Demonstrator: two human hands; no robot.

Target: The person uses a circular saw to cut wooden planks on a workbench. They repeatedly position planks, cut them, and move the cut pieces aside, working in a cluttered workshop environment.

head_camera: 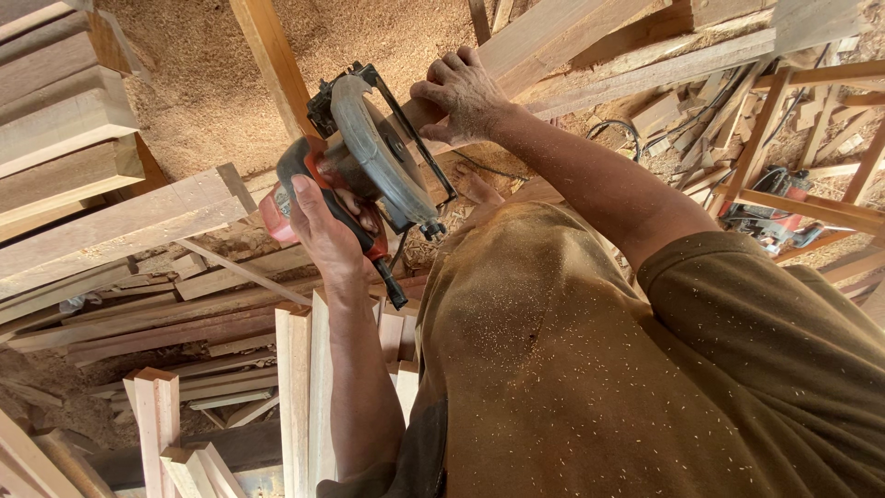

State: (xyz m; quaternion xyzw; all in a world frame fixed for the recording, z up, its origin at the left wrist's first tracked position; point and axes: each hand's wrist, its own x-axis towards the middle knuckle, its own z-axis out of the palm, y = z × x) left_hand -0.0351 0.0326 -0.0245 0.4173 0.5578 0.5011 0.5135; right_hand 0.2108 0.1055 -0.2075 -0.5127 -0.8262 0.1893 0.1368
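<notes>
My left hand (323,226) grips the black and red handle of a circular saw (369,157), whose grey blade guard faces me. The saw sits against a long pale wooden plank (553,41) that runs up to the right. My right hand (466,92) presses flat on that plank just right of the saw, fingers spread over its edge. Sawdust speckles my brown shirt (572,369), which fills the lower right.
Sawdust (203,101) covers the floor. Stacked boards (55,120) lie at the upper left, and upright timber pieces (295,387) stand below the saw. Wooden frames (793,138), offcuts and a red power tool (774,221) crowd the right. A slanted beam (272,55) crosses above.
</notes>
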